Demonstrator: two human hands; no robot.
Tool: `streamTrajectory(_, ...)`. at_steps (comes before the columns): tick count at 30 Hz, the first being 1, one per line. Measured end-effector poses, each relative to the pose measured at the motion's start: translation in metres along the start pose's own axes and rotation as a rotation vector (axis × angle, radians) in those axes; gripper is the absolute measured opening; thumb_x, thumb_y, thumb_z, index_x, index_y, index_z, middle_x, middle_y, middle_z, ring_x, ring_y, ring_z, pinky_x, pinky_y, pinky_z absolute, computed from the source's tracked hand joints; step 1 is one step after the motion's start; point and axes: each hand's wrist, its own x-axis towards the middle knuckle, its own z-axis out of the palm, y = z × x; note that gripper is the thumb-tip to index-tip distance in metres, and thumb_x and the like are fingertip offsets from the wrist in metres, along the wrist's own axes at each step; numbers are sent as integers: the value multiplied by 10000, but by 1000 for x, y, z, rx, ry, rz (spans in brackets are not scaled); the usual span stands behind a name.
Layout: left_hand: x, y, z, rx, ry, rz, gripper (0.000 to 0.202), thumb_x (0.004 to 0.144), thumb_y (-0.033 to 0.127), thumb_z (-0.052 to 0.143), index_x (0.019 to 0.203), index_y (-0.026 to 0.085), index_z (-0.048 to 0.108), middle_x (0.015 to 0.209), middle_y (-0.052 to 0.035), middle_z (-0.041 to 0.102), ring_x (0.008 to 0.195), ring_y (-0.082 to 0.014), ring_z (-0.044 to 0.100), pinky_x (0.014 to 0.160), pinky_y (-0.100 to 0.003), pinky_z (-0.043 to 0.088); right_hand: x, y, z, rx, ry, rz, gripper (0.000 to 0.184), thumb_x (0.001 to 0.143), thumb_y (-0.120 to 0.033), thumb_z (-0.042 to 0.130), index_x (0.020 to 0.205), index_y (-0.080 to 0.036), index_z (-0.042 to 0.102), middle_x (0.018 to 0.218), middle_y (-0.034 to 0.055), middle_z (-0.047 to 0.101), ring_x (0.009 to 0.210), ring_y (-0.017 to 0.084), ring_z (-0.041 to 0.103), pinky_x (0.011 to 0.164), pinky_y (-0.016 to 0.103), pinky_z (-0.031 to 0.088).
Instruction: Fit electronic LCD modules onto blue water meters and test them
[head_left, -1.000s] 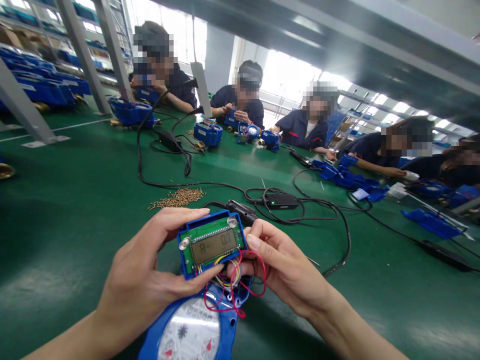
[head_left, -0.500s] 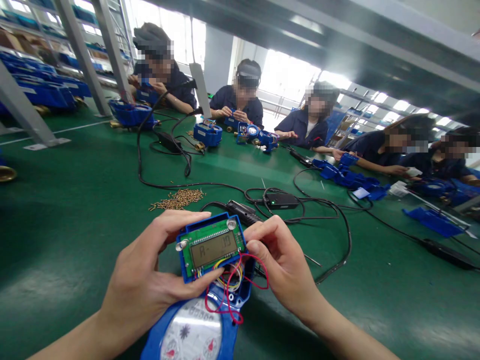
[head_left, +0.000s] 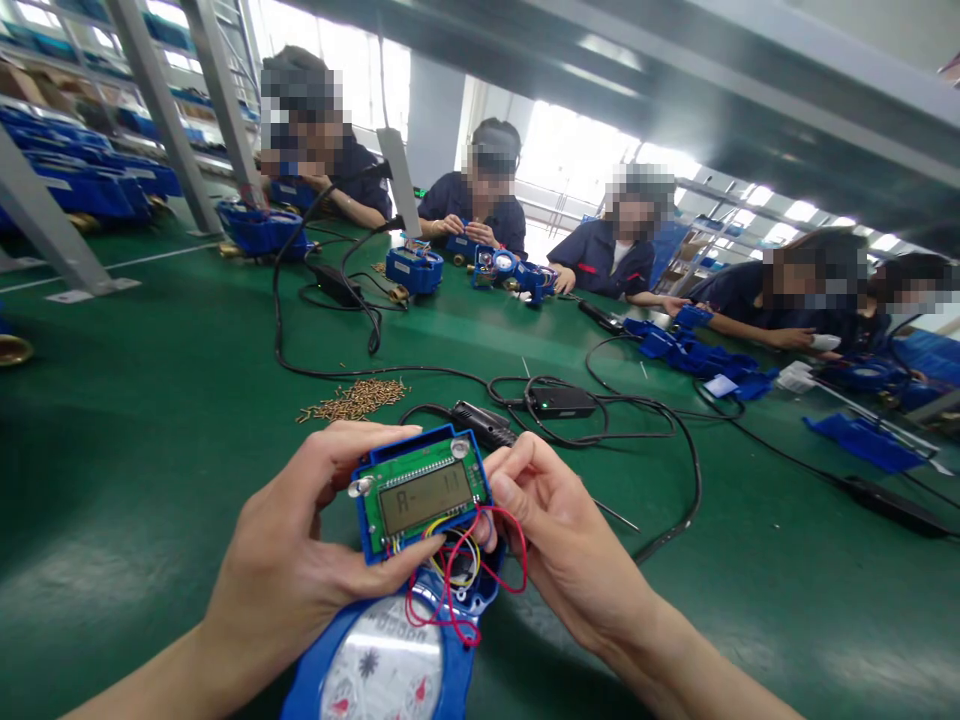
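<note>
My left hand (head_left: 292,530) is wrapped round the blue housing of a water meter (head_left: 386,650), its thumb lying across the lower edge of the circuit board (head_left: 367,520). The green board carries a lit-up grey display (head_left: 424,498) with characters on it. Loose red wires (head_left: 448,580) and yellow and white ones loop out below the board. At the board's right edge, my right hand (head_left: 547,520) is closed in a pinch, with one fingertip among the wires. What sits between its thumb and index finger is hidden. The round dial faces up near the bottom.
Beyond the meter lie a heap of brass screws (head_left: 356,400), a black electric screwdriver (head_left: 484,425) and a cable with a black box (head_left: 562,402). Several co-workers sit across the green table (head_left: 150,420) with blue meter parts. A metal post (head_left: 52,200) stands at left.
The display's last digits have changed. My right hand has turned slightly, a fingertip now showing under the wires, and the red loop has shifted a little left. My left hand holds still.
</note>
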Motion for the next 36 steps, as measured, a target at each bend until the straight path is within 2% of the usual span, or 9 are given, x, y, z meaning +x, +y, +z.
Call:
streamTrajectory(6, 1, 0, 0, 26, 8, -11, 538, 724, 363, 819, 1205, 311, 582, 1133, -40, 669, 1014, -250, 691, 906, -420, 608, -2, 10, -1, -611, 234, -355, 157, 949, -245, 597, 815, -194, 534, 1007, 30, 551, 973, 147, 532, 831, 279, 432)
streamTrajectory(8, 0, 0, 0, 34, 8, -1, 549, 724, 363, 821, 1214, 312, 579, 1138, -42, 668, 1021, -251, 686, 902, -421, 606, -2, 12, -2, -789, 277, -465, 132, 923, -170, 599, 810, -198, 538, 972, 22, 528, 954, 147, 517, 811, 283, 423)
streamTrajectory(12, 0, -1, -2, 52, 14, 31, 557, 731, 381, 818, 1227, 321, 571, 1149, -36, 667, 1051, -249, 674, 921, -422, 589, -4, 10, -4, -849, 246, -526, 122, 910, -110, 589, 852, -214, 566, 836, -9, 540, 752, 120, 508, 646, 260, 420)
streamTrajectory(17, 2, 0, -2, 73, 5, 59, 552, 741, 384, 813, 1232, 315, 569, 1145, -36, 673, 1065, -253, 664, 907, -420, 577, -6, 4, -3, -848, 228, -515, 132, 891, -109, 637, 948, -220, 678, 878, 10, 678, 792, 133, 624, 696, 273, 502)
streamTrajectory(20, 2, 0, -2, 94, 20, 70, 560, 740, 397, 811, 1236, 308, 567, 1144, -49, 676, 1056, -269, 667, 903, -451, 573, -9, -2, 0, -802, 243, -452, 95, 869, -138, 669, 904, -213, 715, 894, 23, 727, 827, 152, 671, 725, 278, 533)
streamTrajectory(23, 1, -2, -2, 111, 25, 95, 576, 735, 396, 817, 1243, 312, 560, 1147, -52, 679, 1058, -280, 667, 909, -476, 568, -11, -13, 3, -679, 230, -215, 62, 877, -234, 681, 898, -210, 734, 878, 25, 746, 798, 156, 691, 700, 265, 550)
streamTrajectory(26, 1, -2, -3, 135, 20, 126, 601, 736, 380, 822, 1262, 306, 541, 1166, -55, 678, 1086, -279, 659, 926, -470, 562, -11, -25, 2, -580, 146, -28, 201, 923, -364, 633, 907, -199, 748, 896, 34, 752, 869, 160, 703, 761, 258, 554)
streamTrajectory(30, 2, 1, -6, 208, 19, 203, 602, 754, 403, 810, 1267, 284, 518, 1166, -52, 681, 1070, -248, 667, 906, -406, 571, -10, -27, -1, -498, 139, 27, 299, 914, -463, 646, 892, -176, 725, 893, 32, 735, 870, 134, 681, 788, 233, 530)
streamTrajectory(36, 2, 7, -7, 283, 23, 278, 599, 788, 431, 780, 1293, 301, 487, 1184, -46, 675, 1084, -235, 667, 879, -358, 600, -10, -18, 3, -264, 135, 101, 357, 673, -240, 895, 889, -190, 616, 866, -31, 698, 819, 93, 656, 754, 181, 520)
